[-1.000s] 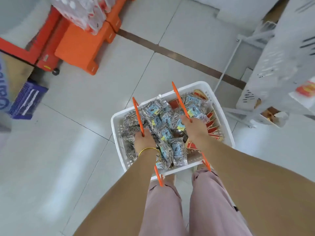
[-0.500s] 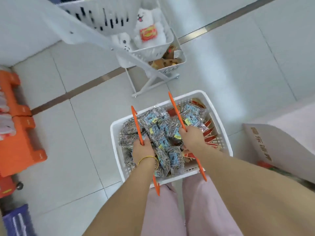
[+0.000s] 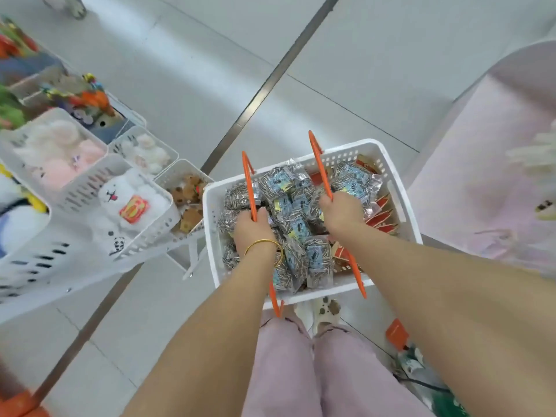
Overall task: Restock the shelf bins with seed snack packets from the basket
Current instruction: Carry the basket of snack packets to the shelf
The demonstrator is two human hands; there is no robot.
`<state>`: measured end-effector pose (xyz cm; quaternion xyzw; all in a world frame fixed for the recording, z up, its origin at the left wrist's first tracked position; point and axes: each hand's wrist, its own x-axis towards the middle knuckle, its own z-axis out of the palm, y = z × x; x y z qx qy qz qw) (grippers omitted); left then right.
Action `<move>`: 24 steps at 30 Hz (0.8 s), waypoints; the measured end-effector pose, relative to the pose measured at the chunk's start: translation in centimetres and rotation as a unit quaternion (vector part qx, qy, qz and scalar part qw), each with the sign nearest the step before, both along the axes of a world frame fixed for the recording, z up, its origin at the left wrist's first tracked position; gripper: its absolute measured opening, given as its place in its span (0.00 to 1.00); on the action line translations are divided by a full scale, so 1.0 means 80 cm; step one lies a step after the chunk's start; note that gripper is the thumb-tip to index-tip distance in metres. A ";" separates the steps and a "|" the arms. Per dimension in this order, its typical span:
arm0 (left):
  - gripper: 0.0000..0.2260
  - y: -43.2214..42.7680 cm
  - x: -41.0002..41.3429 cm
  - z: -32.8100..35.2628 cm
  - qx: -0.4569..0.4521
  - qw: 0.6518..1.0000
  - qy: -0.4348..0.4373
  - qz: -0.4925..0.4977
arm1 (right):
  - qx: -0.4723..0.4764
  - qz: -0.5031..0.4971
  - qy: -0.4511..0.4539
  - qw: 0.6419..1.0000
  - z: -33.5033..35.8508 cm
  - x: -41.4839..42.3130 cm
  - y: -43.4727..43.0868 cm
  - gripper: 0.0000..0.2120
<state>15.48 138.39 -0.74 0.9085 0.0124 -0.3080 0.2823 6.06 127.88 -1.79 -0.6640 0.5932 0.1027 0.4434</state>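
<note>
Pale grey floor tiles (image 3: 210,70), crossed by a dark metal strip (image 3: 258,94), fill the background. Nearest the camera are pink trousers (image 3: 288,371) and a cream clog (image 3: 326,311). Just beyond, the left hand (image 3: 252,233), with a thin gold bangle (image 3: 263,243) at its wrist, has its fingers curled tight round the left orange plastic handle (image 3: 249,188). The right hand (image 3: 341,210) is clamped the same way on the right orange plastic handle (image 3: 320,167). Both handles belong to a white perforated plastic basket (image 3: 400,188) held in front of the legs. It is heaped with clear seed snack packets with blue labels (image 3: 301,224), and flat red packets (image 3: 380,218) stand along its right side. Further left is a white tiered rack of slotted bins (image 3: 144,230) holding a white plush toy (image 3: 126,197).
</note>
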 end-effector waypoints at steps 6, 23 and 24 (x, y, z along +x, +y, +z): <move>0.13 -0.165 0.063 0.001 0.019 0.996 -0.015 -0.091 | -0.019 -0.076 -0.003 0.997 0.006 0.029 -0.156 0.18; 0.13 -0.732 0.124 0.057 0.005 0.952 -0.006 -0.307 | -0.025 -0.324 -0.004 0.946 0.064 0.054 -0.636 0.16; 0.12 -0.766 0.121 0.062 0.005 0.948 -0.006 -0.320 | -0.027 -0.333 -0.004 0.942 0.070 0.050 -0.666 0.17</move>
